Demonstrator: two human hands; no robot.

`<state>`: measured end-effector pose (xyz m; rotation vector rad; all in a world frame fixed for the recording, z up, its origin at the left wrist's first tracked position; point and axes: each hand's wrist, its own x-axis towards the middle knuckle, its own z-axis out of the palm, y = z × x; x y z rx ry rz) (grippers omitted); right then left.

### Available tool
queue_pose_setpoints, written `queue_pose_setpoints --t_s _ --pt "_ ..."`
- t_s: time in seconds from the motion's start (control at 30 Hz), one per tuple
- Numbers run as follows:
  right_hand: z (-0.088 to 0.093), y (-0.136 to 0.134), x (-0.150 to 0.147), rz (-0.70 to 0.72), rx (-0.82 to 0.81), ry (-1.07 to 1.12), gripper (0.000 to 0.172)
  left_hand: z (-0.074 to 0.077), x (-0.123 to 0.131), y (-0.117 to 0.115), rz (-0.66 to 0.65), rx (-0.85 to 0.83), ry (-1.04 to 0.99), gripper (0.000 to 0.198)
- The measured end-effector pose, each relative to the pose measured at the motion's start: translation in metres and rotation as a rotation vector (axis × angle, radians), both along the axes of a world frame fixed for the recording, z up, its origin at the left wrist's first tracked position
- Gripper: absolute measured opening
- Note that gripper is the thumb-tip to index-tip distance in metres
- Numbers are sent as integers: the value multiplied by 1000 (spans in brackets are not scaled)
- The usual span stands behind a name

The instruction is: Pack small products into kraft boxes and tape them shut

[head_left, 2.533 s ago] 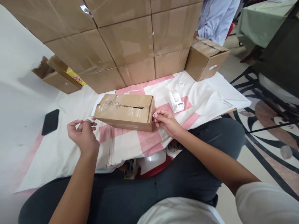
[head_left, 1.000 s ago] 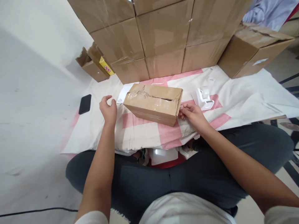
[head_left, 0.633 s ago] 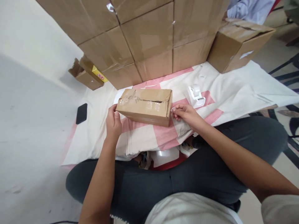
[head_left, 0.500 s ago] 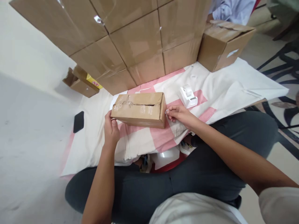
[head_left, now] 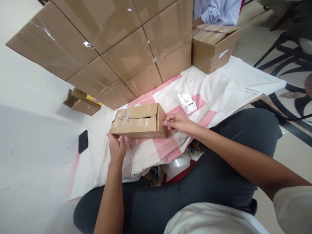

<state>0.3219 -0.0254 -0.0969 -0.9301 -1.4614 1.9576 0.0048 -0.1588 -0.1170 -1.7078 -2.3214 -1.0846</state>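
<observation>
A small taped cardboard box [head_left: 135, 127] with a torn slit along its top seam is tilted a little above the cloth. My left hand [head_left: 117, 146] grips its near left corner, thumb in front and the other fingers hidden behind it. At the box's right end, my right hand [head_left: 177, 123] pinches a small white label-like piece [head_left: 165, 123] against or just before the end face; contact cannot be made out. A white tape dispenser [head_left: 186, 102] stands on the cloth beyond my right hand.
Large stacked cartons [head_left: 126, 48] rise behind the box. Another carton [head_left: 212, 48] stands at the right, near a person's sleeve [head_left: 219, 13]. At the left are an open cardboard tray [head_left: 84, 105] and a black phone [head_left: 83, 141]. A pink and white cloth [head_left: 143, 156] covers the surface.
The view has shifted. The box has turned so more of its right end face shows, and my right hand has brought the white piece over that face.
</observation>
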Motion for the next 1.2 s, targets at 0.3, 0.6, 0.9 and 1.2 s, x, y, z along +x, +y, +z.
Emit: queue_pose_setpoints --t_s 0.3,0.6,0.9,1.2 --pt "2 1 1 22 44 23 23 3 4 -2 14 -4 39 61" --pt "-7 4 -1 1 84 20 26 9 0 -5 -33 -67 70 64" --pt "-4 8 3 39 59 44 16 7 3 -3 -66 -17 25 61" --pt "4 7 6 -17 23 -8 16 1 2 -3 -75 20 -15 57"
